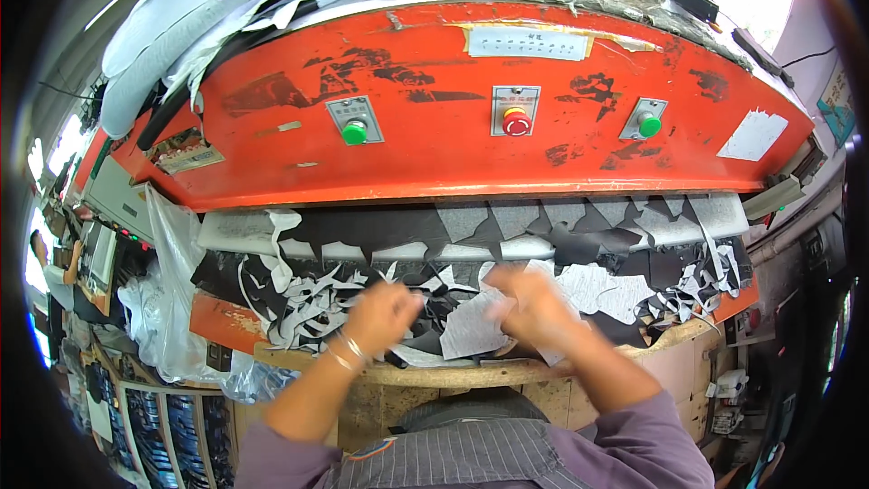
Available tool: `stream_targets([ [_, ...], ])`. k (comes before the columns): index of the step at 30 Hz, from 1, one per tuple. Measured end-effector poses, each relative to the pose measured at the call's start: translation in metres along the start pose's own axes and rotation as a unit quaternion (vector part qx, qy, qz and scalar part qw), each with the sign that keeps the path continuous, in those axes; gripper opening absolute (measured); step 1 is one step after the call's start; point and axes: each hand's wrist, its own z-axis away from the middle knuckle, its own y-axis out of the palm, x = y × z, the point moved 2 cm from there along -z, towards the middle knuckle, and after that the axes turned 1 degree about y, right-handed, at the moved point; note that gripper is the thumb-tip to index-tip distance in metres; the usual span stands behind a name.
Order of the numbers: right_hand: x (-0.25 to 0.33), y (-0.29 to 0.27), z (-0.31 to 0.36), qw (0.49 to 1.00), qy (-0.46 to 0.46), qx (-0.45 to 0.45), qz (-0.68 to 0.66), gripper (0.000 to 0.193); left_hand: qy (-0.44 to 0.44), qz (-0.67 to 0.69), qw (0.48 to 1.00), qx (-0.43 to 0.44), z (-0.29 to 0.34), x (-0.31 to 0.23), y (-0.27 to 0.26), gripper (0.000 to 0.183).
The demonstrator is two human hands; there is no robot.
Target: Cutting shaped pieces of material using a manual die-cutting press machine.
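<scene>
Landmark: the grey cut piece (471, 326), lying on the counter (471, 371) between our two hands.

1. Counter, worn wooden edge, nearest us below the piece; its lower part is cut off by our striped clothing.
2. Left hand (380, 315), just left of the piece, bangles at the wrist. Fingers curled over scraps; motion blur keeps us from telling whether it grips anything.
3. Right hand (534, 303), touching the piece's right edge, also blurred; we cannot tell whether it is closed on the piece or only resting on it.
4. Black and white offcuts (299, 303), heaped around and behind the piece, overlapping so single shapes are hard to separate.
5. Orange press head (434, 140), beyond the piece, hiding the back of the heap; two green buttons (355, 133) and a red one (517, 123).
6. Sheets (226, 9) stacked on top, farthest.
</scene>
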Motion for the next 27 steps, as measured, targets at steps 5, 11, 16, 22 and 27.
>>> stream_targets([
  [5, 0.022, 0.097, 0.078, 0.980, -0.126, 0.099, 0.121, 0.038, 0.036, -0.057, 0.998, 0.006, 0.107, 0.000, 0.056, 0.019],
  [11, 0.033, 0.125, 0.085, 0.978, -0.088, 0.039, 0.188, 0.036, 0.041, -0.125, 0.986, -0.100, 0.119, 0.002, 0.063, 0.012],
  [16, 0.025, 0.123, 0.073, 0.978, -0.075, 0.053, 0.185, 0.034, 0.043, -0.106, 0.993, -0.040, 0.104, 0.011, 0.055, 0.014],
  [22, 0.008, 0.059, -0.064, 0.967, 0.047, 0.217, 0.123, 0.052, 0.042, 0.009, 0.945, 0.323, 0.057, 0.041, 0.009, 0.027],
  [27, -0.070, 0.051, -0.248, 0.956, 0.206, -0.068, 0.200, 0.075, 0.106, 0.156, 0.962, 0.196, -0.054, 0.032, -0.016, 0.024],
])
